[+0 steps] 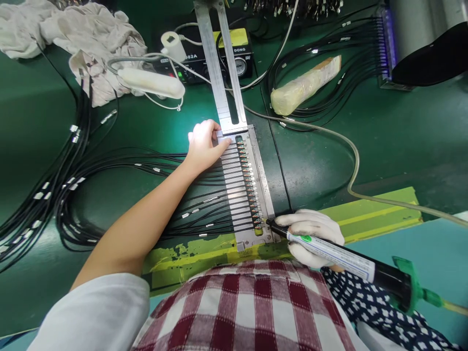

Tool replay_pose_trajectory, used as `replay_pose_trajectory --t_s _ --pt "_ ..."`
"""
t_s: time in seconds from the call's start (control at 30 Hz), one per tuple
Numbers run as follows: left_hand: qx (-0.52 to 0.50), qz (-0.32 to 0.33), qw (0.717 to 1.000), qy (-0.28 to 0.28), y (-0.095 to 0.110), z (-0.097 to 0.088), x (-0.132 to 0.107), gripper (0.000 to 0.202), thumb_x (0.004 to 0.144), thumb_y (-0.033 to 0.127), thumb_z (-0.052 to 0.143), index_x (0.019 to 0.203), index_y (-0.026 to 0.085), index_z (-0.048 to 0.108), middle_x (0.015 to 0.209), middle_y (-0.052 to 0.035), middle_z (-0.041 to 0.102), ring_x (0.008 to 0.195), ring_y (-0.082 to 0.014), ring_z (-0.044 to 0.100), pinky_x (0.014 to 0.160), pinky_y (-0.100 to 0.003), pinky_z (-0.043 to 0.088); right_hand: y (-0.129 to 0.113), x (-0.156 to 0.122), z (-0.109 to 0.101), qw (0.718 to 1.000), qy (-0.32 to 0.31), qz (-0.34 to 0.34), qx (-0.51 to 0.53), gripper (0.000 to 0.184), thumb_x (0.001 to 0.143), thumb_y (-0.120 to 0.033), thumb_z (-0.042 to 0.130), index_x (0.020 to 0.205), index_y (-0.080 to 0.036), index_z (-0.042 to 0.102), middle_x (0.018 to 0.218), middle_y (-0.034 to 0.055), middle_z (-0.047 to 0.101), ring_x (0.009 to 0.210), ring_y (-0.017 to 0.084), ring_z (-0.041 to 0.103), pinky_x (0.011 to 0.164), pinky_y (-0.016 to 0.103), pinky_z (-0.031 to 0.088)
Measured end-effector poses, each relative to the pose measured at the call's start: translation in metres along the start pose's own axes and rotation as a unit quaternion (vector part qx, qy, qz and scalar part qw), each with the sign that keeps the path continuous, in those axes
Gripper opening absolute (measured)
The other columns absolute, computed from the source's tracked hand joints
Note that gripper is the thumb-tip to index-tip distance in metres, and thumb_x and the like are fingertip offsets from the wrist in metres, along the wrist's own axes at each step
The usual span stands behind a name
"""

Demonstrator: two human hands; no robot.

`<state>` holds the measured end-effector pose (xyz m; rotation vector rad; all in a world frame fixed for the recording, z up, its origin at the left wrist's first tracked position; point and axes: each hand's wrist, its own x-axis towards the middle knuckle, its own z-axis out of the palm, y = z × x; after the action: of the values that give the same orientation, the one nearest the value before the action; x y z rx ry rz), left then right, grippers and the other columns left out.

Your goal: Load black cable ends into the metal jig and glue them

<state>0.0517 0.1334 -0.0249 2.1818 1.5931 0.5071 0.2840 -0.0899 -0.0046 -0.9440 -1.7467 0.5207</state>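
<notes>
My bare left hand (pixel 206 142) grips the far end of a flat metal fixture (pixel 234 187), thumb on top and fingers curled at its edge. Black cables (pixel 204 197) lie side by side across the fixture, their stripped ends and small connectors (pixel 249 185) lined up in a row along it. My right hand (pixel 314 234), in a white glove, is closed round a black dispensing syringe (pixel 340 256) with a white label and a green cap. The syringe's tip is at the near end of the connector row; whether it touches cannot be made out.
Beyond the fixture, a slotted metal bar (pixel 222 63) reaches over a black dispenser controller (pixel 199 66) with a gauge. A taped bundle (pixel 305 87) and coiled cables lie right of it, crumpled white cloth (pixel 95 36) back left. A pale hose (pixel 353 165) crosses the right side.
</notes>
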Motion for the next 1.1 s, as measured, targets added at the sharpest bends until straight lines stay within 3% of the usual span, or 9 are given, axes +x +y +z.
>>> replay_pose_trajectory --t_s 1.1 --pt "-0.001 0.008 1.0 0.009 -0.0016 0.0021 0.0007 0.022 0.077 0.037 0.063 0.091 0.024 0.053 0.087 -0.0045 0.06 0.093 -0.0275 0.056 0.087 -0.044 0.043 -0.001 -0.0023 0.0005 1.0 -0.003 0.009 -0.02 0.022 0.074 -0.02 0.068 0.096 -0.02 0.065 0.091 0.0092 0.078 0.077 0.024 0.077 0.065 0.033 0.062"
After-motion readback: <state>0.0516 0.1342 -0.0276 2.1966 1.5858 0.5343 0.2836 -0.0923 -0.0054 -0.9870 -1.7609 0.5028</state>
